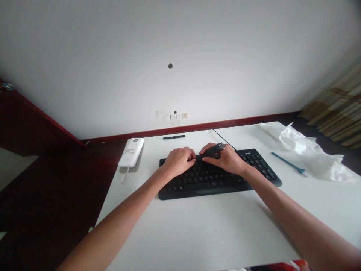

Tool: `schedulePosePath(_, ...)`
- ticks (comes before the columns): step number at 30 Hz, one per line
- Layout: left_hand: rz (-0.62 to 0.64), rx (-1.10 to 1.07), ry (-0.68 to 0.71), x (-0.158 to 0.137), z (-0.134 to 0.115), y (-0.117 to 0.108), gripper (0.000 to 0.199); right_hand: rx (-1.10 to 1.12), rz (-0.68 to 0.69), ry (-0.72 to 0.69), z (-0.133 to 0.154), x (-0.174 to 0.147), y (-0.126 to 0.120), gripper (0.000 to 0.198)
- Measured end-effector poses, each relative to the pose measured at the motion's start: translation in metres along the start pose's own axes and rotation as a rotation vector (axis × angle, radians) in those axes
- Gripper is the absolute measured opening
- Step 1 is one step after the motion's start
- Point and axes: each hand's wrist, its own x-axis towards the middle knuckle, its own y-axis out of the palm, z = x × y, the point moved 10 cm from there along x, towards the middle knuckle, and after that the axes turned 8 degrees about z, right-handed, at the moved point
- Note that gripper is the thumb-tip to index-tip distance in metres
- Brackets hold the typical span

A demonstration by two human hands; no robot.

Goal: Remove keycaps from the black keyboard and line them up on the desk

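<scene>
A black keyboard (197, 186) lies on the white table, its cable running off the back. My left hand (180, 160) rests on its upper left part, fingers curled and pressed together at the top rows; whatever they pinch is hidden. Close beside it, my right hand (225, 160) is closed around a dark, slim tool (213, 150), whose one end points down at the keys by my left fingertips. The tool's exact kind is unclear. Behind the keyboard lies a short row of small black pieces (174, 137) that look like keycaps.
A white device with a strap (131, 152), like a power bank, lies at the table's left. To the right are a blue brush-like tool (288, 163) and a crumpled white plastic sheet (313, 150). Wall sockets (179, 116) sit beyond the table (183, 233).
</scene>
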Motion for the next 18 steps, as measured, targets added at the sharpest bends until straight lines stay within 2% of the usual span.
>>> schedulePosePath(8,0.015,-0.048,-0.007,0.002,0.004,-0.001,0.011,0.037,0.0,0.06,-0.008,-0.001,0.007,0.018)
schedulePosePath(15,0.028,-0.08,-0.003,0.003,0.007,-0.002,0.017,-0.022,0.013,0.031,-0.003,0.0,0.014,0.014)
schedulePosePath(18,0.032,-0.094,-0.008,0.003,0.008,-0.003,0.016,-0.066,-0.008,0.061,-0.005,0.001,0.014,0.013)
